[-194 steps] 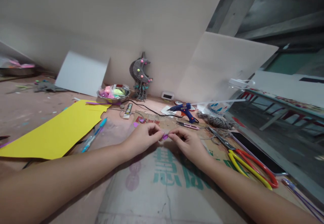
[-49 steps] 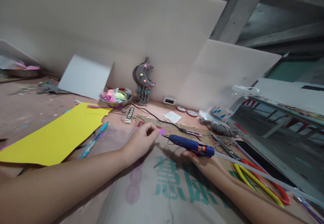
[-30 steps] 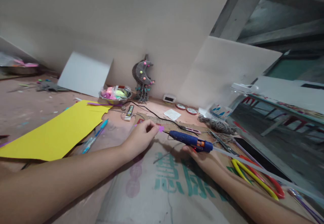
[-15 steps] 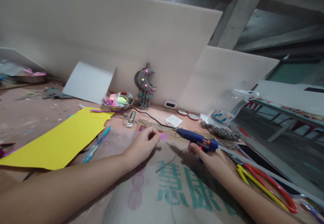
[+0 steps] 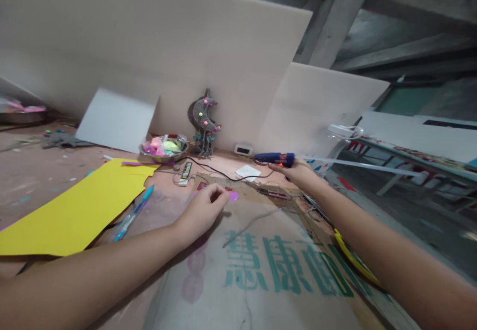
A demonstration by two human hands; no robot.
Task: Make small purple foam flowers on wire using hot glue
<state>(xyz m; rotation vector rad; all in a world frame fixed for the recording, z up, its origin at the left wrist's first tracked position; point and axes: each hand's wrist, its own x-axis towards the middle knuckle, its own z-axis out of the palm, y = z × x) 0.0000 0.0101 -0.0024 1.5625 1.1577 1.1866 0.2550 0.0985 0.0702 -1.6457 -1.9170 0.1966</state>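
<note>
My right hand is wrapped round the grip of a blue hot glue gun, its nozzle pointing left and a small red light lit. A long clear glue stick sticks out of its back end. My left hand rests low over the cardboard, thumb and fingers pinched together; whatever they hold is hidden. Just beyond its fingertips lies a small purple piece. A thin grey string lies on the cardboard to the right of the left hand.
Yellow sheet and a blue pen lie left. At the back stand a metal bowl of colourful clay packets, a grey crescent-moon ornament and a small white device. Yellow-handled scissors lie under my right forearm.
My right hand has lifted the glue gun and moved it away from me, up toward the back of the table. The left hand keeps its pinch in nearly the same place. The view has shifted slightly.
</note>
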